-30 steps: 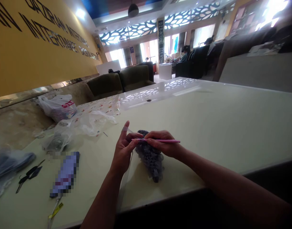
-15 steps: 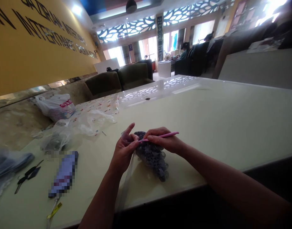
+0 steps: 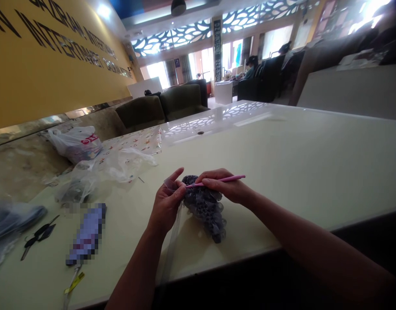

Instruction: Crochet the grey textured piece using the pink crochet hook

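Observation:
My right hand [image 3: 222, 183] is closed around a pink crochet hook [image 3: 232, 178], whose tip points left toward my left fingers. Between the hands hangs a dark grey crocheted piece [image 3: 206, 211] with ruffled, sheer edges, its lower end lying on the table. My left hand [image 3: 168, 200] pinches the upper left edge of this piece, with one finger raised. A sheer ribbon [image 3: 173, 245] loops over the left fingers and runs down past the table's front edge. The hook's very tip is hidden at the left thumb.
On the white table [image 3: 297, 172] at left lie keys [image 3: 39, 234], a pixelated phone-like object [image 3: 88, 234] with a cable [image 3: 75, 277], and clear plastic bags [image 3: 129, 163]. A filled white bag [image 3: 78, 144] stands behind them. Armchairs [image 3: 181, 101] and a seated person [image 3: 252, 66] are farther back.
The crochet hook has moved slightly up and to the right with my right hand. The crocheted piece's lower end has shifted a little left and up; my left hand keeps its pinch.

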A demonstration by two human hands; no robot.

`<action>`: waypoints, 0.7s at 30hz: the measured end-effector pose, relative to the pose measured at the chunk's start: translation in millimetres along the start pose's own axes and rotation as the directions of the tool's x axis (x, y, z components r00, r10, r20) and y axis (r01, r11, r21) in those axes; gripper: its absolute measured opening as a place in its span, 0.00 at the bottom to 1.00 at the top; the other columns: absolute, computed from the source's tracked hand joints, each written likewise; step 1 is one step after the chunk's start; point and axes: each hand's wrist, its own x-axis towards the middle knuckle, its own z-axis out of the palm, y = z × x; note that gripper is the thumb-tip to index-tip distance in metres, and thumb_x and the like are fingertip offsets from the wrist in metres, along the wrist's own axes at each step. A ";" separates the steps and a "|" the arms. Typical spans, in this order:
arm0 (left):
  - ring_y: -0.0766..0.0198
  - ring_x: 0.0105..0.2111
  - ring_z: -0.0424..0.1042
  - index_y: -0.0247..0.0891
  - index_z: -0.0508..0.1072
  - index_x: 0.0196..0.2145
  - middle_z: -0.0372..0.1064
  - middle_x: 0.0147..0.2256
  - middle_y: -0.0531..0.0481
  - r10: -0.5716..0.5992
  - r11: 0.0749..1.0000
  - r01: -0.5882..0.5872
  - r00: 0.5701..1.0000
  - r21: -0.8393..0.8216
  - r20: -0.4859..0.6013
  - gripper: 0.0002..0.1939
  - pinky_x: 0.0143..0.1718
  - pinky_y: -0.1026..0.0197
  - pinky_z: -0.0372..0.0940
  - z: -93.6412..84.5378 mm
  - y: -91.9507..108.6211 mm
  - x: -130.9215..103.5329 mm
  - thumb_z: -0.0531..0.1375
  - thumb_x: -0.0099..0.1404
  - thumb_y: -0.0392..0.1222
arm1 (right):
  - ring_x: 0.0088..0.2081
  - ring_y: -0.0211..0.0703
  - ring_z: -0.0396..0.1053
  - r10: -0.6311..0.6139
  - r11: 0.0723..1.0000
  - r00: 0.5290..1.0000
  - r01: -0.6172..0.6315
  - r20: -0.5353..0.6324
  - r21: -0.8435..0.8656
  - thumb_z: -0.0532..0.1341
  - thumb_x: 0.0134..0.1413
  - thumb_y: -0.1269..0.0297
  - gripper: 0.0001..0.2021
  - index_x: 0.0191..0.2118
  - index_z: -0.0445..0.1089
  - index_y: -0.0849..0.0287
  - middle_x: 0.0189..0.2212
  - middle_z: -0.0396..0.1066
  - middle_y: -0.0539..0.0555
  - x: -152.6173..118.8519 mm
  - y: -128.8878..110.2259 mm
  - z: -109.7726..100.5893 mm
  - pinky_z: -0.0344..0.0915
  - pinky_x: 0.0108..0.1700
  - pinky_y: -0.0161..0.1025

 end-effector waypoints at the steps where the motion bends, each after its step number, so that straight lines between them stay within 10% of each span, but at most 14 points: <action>1: 0.72 0.29 0.67 0.41 0.73 0.55 0.67 0.30 0.56 0.017 1.000 -0.017 1.000 0.004 -0.021 0.27 0.37 0.67 0.63 -0.3 0.0 0.4 0.69 0.58 0.36 | 0.33 0.36 0.67 -0.002 1.000 1.000 0.002 -0.003 -0.006 0.58 0.63 0.59 0.14 0.36 0.76 0.63 0.31 0.73 0.52 0.2 -0.3 -1.2 0.61 0.35 0.34; 21: 0.71 0.30 0.67 0.40 0.75 0.51 0.68 0.29 0.55 -0.043 0.999 0.042 0.999 -0.032 -0.014 0.25 0.36 0.67 0.62 0.0 1.7 1.2 0.70 0.55 0.35 | 0.38 0.40 0.70 0.042 0.999 0.997 -0.043 0.071 0.011 0.59 0.62 0.58 0.13 0.41 0.77 0.62 0.36 0.76 0.54 -1.7 -2.0 -9.7 0.63 0.39 0.35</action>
